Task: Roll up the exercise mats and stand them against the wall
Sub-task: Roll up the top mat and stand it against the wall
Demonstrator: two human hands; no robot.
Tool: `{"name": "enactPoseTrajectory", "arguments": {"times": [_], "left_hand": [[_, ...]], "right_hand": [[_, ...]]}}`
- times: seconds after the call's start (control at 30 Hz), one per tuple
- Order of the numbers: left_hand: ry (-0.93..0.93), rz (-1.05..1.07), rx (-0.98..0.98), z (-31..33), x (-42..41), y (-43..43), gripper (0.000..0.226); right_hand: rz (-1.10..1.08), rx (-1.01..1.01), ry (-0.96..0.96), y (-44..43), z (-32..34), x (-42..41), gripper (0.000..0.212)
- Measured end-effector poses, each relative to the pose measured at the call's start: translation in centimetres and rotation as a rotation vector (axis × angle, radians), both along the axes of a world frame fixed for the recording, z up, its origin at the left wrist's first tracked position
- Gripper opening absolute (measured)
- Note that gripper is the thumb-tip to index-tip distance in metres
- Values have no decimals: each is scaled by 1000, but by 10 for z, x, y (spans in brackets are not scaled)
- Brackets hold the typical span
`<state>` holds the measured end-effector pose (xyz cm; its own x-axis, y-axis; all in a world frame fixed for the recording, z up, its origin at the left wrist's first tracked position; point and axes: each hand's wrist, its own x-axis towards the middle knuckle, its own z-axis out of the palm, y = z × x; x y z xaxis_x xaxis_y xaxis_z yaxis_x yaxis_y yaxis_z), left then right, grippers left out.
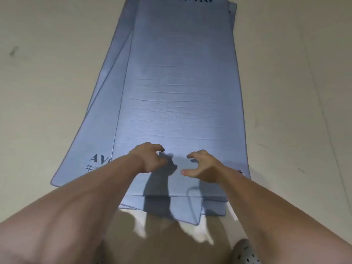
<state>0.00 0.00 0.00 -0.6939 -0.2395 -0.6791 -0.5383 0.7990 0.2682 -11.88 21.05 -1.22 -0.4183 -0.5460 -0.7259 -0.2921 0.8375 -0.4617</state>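
My left hand (150, 159) and right hand (200, 166) hover over the near end of the top mat (179, 96), fingers curled and apart, gripping nothing. The mats lie flat in a fanned stack on the floor (47, 82) — none rolled yet. Next I judge I must catch that near edge (177, 196) and tuck it over tightly.

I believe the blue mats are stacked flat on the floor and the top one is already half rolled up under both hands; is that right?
Not quite. The head view shows the top mat lying fully flat, not rolled at all. Both the left hand and the right hand are near its closer end.
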Motion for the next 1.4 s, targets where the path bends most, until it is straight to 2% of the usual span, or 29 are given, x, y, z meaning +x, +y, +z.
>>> {"name": "enactPoseTrajectory", "arguments": {"times": [0.07,0.13,0.2,0.3,0.4,0.5,0.6,0.67,0.77,0.83,1.0,1.07,1.2,1.33,1.4], "left_hand": [[-23,-290,-227,-27,-1,11,70],[58,-502,-324,-58,7,22,73],[61,-504,-293,-79,14,30,74],[88,-473,-228,-101,32,39,66],[177,-550,-230,-123,59,50,64],[231,-576,-219,-143,73,57,62],[213,-539,-119,-146,57,54,72],[171,-505,-52,-142,47,49,75],[224,-440,-38,-132,50,51,57],[276,-469,-69,-130,56,54,48],[481,-607,-183,-128,76,50,46],[567,-545,-187,-128,82,47,46],[604,-368,-228,-121,84,37,46],[442,-135,-224,-111,87,21,34],[368,-62,-188,-106,82,9,31]], "right_hand": [[79,37,28,4,-38,4,101],[81,25,49,16,-74,11,90],[152,37,103,22,-97,24,94],[390,178,297,38,-112,47,111],[454,195,414,57,-122,54,100],[500,154,432,61,-123,40,97],[471,128,352,54,-112,23,99],[461,109,343,55,-108,21,89],[369,85,338,58,-107,24,78],[328,75,324,58,-108,26,72],[274,36,242,50,-105,21,39],[229,7,262,51,-105,23,31],[126,-67,327,53,-108,35,26],[22,-150,270,37,-99,45,18],[36,-150,263,26,-94,43,18]]}}
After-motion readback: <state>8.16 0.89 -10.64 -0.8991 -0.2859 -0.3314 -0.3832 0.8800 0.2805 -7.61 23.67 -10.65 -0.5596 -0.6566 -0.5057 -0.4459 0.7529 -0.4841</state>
